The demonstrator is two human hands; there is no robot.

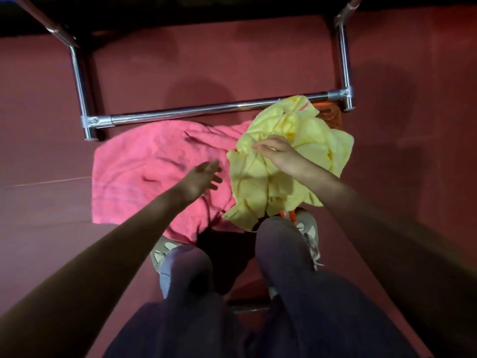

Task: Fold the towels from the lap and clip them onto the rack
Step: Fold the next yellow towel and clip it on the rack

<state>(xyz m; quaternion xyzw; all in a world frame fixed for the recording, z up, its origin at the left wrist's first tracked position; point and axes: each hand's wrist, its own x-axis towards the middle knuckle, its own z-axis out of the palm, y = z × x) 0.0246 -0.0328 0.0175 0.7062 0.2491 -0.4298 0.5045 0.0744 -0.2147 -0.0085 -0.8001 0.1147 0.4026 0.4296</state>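
While the right hand point(280, 154) pinches the crumpled yellow towel point(258, 182), the left hand point(204, 177) hovers, fingers spread, over the pink towel point(134, 171) near the chrome rack point(206, 110).

Chrome steel-tube rack point(214, 108); a wrinkled pink terry towel point(144, 171) lies spread before its bar, and a crumpled yellow cloth towel point(260, 177) overlaps the bar's right end.

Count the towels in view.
3. A pink towel lies spread below the rack bar; a crumpled yellow towel is at its right, held by the right hand; an orange one peeks from behind the yellow, mostly hidden.
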